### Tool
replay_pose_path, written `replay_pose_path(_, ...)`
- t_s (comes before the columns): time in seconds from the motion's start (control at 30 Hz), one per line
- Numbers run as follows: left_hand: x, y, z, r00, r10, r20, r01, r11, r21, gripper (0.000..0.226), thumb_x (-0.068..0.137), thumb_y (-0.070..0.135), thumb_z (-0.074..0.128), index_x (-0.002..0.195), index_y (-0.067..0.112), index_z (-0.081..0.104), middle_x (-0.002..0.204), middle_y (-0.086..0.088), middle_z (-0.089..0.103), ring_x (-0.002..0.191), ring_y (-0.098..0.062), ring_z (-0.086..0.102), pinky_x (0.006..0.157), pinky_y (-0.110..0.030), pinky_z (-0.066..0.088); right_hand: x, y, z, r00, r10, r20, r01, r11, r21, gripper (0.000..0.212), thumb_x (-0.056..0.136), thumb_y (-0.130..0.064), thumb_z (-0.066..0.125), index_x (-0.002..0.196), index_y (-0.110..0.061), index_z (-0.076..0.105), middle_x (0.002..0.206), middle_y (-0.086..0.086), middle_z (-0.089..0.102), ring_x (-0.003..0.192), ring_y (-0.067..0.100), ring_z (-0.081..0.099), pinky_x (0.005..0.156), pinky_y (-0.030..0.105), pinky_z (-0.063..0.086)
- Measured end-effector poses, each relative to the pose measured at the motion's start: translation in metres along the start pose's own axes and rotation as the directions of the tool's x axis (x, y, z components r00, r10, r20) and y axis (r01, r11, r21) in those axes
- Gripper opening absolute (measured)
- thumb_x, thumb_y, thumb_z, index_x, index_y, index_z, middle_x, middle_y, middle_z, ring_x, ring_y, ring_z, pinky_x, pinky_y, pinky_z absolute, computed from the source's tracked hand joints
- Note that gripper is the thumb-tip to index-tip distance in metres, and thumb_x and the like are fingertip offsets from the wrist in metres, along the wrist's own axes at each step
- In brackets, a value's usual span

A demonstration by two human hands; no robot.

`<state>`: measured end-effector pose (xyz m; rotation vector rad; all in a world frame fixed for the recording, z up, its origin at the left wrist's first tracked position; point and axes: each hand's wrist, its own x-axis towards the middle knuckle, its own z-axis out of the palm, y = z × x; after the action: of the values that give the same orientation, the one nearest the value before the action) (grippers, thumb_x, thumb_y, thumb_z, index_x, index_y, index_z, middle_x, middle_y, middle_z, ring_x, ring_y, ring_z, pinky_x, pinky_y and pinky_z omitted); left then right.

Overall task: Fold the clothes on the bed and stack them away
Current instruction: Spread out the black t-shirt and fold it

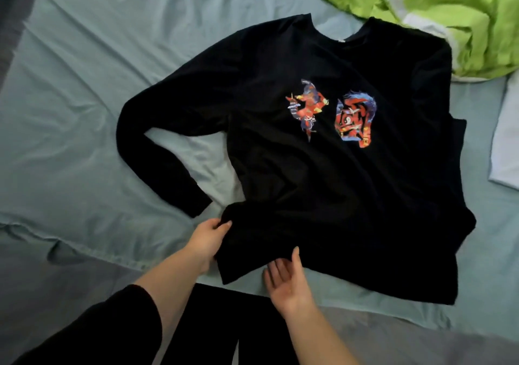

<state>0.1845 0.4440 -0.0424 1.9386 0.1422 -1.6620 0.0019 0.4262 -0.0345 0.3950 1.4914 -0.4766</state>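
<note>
Beyond both hands, one soft black long-sleeved shirt point(323, 182) bearing two red-blue prints point(355, 121) lies flat on one wrinkled sheet point(84, 83). Left hand point(207, 238) grips its hem corner; right hand point(289, 283), unclenched, touches the hem. Farther off, one crumpled green blanket point(449, 13).

wrinkled pale blue bedsheet point(70, 83), green duvet point(449, 13) bunched top right.

Black long-sleeved cotton shirt point(323, 173) with red-and-blue chest print, face up, spread on pale blue sheet point(98, 69), hem bunched.
</note>
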Motion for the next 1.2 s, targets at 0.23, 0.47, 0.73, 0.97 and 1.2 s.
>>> replay_pose_path(0.23,-0.008,-0.031,-0.009,0.967,0.201,-0.155,-0.134,0.923,0.360,0.028,0.096,0.024,0.056,0.071,0.012,0.059,0.069,-0.004,0.064,0.071,-0.021,0.062,0.060,-0.029,0.044,-0.007,0.015,-0.047,0.994,0.022,-0.105,-0.036,0.991,-0.132,0.032,0.086,-0.017,0.068,0.116,-0.015,0.058,0.112,0.012,0.066,0.096,0.027,0.062,0.078,0.038,0.051)
replay_pose_path(0.47,-0.016,-0.037,-0.005,0.964,0.207,-0.165,-0.140,0.928,0.346,0.013,0.092,0.024,0.062,0.086,0.014,0.057,0.084,-0.004,0.067,0.083,-0.022,0.065,0.069,-0.031,0.050,-0.017,-0.014,-0.080,0.997,0.004,-0.078,-0.023,0.971,-0.238,0.050,0.088,-0.024,0.066,0.134,-0.014,0.051,0.131,0.010,0.059,0.122,0.026,0.053,0.093,0.035,0.045)
replay_pose_path(0.73,-0.055,-0.036,0.047,0.811,0.533,-0.242,-0.181,0.621,0.763,0.087,0.086,0.028,0.066,0.153,0.021,0.012,0.154,-0.009,0.020,0.140,-0.028,0.027,0.112,-0.043,0.030,-0.028,-0.122,-0.129,0.972,-0.158,-0.175,0.136,0.982,-0.132,0.055,0.095,-0.033,0.056,0.145,-0.017,0.039,0.151,0.006,0.038,0.141,0.023,0.032,0.117,0.035,0.026)
replay_pose_path(0.97,-0.072,-0.058,0.163,0.862,0.505,0.046,-0.271,0.382,0.884,0.073,0.093,0.036,0.056,0.153,0.028,0.015,0.161,-0.004,0.008,0.148,-0.023,0.003,0.118,-0.042,0.015,-0.022,-0.218,-0.190,0.960,-0.240,-0.142,0.235,0.971,-0.051,0.051,0.091,-0.028,0.063,0.138,-0.021,0.046,0.145,0.002,0.047,0.133,0.020,0.044,0.110,0.033,0.034)
replay_pose_path(1.2,-0.087,-0.103,0.323,0.776,0.560,0.288,-0.491,0.250,0.835,0.067,0.089,0.044,0.057,0.148,0.031,0.028,0.153,0.005,0.027,0.142,-0.016,0.020,0.114,-0.035,0.021,-0.012,-0.282,-0.227,0.964,-0.264,0.035,0.264,0.965,-0.003,0.039,0.094,-0.018,0.057,0.131,-0.009,0.054,0.130,0.008,0.059,0.118,0.021,0.056,0.094,0.028,0.046)
